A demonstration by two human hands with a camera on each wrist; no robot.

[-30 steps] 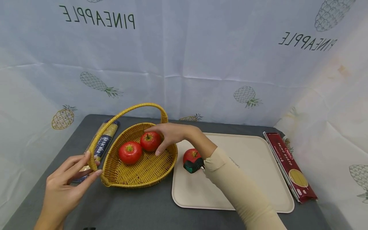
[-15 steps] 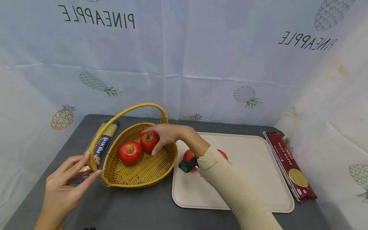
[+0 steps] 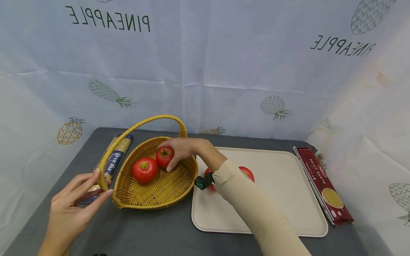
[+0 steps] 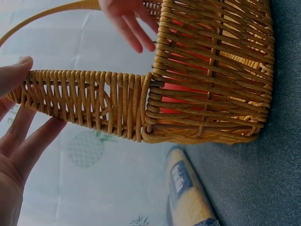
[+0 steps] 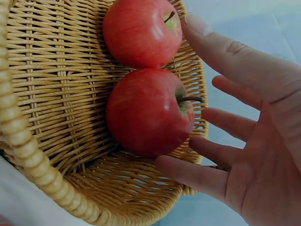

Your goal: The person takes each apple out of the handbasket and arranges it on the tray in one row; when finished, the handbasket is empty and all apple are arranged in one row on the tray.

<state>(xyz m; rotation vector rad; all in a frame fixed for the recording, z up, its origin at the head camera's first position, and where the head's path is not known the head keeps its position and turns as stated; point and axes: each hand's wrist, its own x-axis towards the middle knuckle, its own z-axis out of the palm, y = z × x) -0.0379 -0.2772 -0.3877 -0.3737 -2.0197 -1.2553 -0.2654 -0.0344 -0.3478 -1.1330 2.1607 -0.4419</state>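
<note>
My left hand (image 3: 72,204) holds the near end of the handle (image 4: 89,101) of a yellow wicker basket (image 3: 153,201), thumb on one side and fingers on the other. Two red apples lie side by side inside: the left apple (image 3: 145,170) and the right apple (image 3: 164,158). Over the right one reaches my right hand (image 3: 182,151), coming across the basket's rim. In the right wrist view its fingers (image 5: 193,174) are spread and fairly straight close beside the nearer apple (image 5: 148,113), not curled round it.
Right of the basket lies a beige tray (image 3: 282,192). On it one red apple (image 3: 246,173) and another apple (image 3: 207,172) are partly hidden by my right arm. A red spaghetti pack (image 3: 323,185) flanks the tray; a blue-labelled pasta bag (image 3: 116,156) lies behind the handle.
My right hand has shifted a little left, covering more of the right apple. The sleeve's move brings another apple on the tray into view. My left hand and the basket stay put.
</note>
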